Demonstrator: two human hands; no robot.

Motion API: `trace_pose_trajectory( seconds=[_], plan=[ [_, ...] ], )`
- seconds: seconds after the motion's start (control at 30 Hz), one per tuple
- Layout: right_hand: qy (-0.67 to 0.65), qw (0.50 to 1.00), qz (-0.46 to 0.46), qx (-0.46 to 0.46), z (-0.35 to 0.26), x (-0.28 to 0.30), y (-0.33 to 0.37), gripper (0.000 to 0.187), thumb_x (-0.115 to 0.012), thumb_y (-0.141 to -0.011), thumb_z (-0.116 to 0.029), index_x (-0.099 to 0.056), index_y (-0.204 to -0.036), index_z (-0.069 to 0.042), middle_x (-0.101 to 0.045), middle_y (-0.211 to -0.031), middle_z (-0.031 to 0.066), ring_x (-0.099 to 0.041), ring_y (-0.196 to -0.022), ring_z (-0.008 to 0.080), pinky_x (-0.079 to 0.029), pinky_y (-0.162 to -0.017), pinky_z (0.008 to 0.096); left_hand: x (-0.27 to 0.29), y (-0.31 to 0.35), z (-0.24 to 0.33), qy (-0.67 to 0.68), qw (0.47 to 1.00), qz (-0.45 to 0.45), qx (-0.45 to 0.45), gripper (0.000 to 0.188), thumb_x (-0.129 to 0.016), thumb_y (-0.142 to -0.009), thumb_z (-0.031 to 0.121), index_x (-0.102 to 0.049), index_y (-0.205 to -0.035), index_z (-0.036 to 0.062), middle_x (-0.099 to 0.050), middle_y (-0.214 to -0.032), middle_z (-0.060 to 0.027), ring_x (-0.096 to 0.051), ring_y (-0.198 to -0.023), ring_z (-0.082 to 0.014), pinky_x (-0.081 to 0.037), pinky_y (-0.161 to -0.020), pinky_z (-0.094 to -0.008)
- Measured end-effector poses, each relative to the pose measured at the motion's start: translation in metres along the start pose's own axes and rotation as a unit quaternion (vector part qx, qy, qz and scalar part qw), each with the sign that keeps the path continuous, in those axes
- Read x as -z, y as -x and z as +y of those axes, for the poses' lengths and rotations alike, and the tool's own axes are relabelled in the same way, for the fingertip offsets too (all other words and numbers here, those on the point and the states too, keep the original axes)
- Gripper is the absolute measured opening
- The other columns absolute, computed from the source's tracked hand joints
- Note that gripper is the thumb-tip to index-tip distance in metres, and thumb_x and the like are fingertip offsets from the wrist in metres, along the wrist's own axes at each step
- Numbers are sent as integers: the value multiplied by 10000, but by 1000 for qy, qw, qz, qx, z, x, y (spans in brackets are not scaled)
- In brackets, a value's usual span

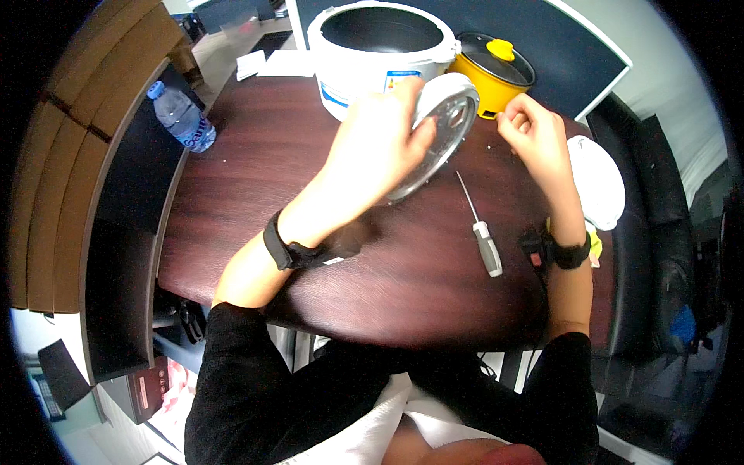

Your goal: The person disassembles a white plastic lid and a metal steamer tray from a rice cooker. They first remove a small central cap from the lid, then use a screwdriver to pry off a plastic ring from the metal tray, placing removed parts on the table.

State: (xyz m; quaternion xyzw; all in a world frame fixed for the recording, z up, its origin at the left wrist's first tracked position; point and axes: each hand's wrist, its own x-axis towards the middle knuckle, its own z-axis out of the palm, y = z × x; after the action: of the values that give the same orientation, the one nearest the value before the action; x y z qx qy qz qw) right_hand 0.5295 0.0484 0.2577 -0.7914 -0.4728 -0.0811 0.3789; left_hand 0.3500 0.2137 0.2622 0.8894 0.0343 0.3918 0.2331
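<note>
Metal lid (446, 132) in left hand (376, 147), screwdriver (482, 229) beside right hand (535, 139).

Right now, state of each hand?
Left hand: closed on the round metal lid plate, held tilted above the table.
Right hand: fingers curled, pinched near the plate's edge; contents, if any, cannot be told.

Lit evenly from overhead; soft shadows under arms on dark table (256, 178). Glare on metal lid (442, 132). Slight motion blur, heavy fisheye bending, black corners.
</note>
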Motion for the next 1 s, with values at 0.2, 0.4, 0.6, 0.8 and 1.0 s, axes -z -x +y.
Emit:
trace_pose_trajectory(
  seconds=[0.2,0.4,0.6,0.8,1.0],
  plan=[
    [5,982,-106,-159,102,-25,4,189,-650,-788,-149,-534,-718,-17,-563,-544,65,-580,-447,135,-451,-428,280,-3,-1,-3,6,1000,1,-13,290,-638,-804,118,-549,-1022,-51,-626,-705,-232,-654,-696,-362,-521,-647,-416],
    [35,971,-156,-176,132,-43,11,202,-644,-801,-160,-527,-742,-6,-605,-593,102,-599,-459,169,-468,-433,310,-1,-2,-2,0,999,-22,41,358,-676,-789,149,-582,-1085,-30,-648,-869,-257,-663,-836,-371,-521,-743,-391],
    [-1,968,-166,-191,135,-39,13,218,-633,-857,-203,-568,-770,-14,-594,-590,62,-568,-439,131,-440,-408,273,-1,-2,-2,2,999,-19,46,381,-678,-786,148,-583,-1112,-24,-650,-871,-252,-665,-827,-369,-525,-740,-381],
    [-99,974,-111,-173,112,-23,12,268,-635,-880,-282,-596,-873,-18,-576,-613,17,-528,-450,80,-409,-393,231,-3,-4,-1,40,997,-28,53,380,-688,-778,144,-590,-1107,-20,-662,-852,-234,-691,-802,-298,-529,-724,-334],
    [-318,930,-121,-140,67,-30,13,427,-617,-900,-375,-571,-1074,12,-613,-825,39,-544,-546,54,-399,-403,189,-1,-5,2,198,977,3,78,341,-695,-831,142,-594,-1111,-24,-676,-902,-83,-624,-800,-100,-497,-697,-248]
  ],
)
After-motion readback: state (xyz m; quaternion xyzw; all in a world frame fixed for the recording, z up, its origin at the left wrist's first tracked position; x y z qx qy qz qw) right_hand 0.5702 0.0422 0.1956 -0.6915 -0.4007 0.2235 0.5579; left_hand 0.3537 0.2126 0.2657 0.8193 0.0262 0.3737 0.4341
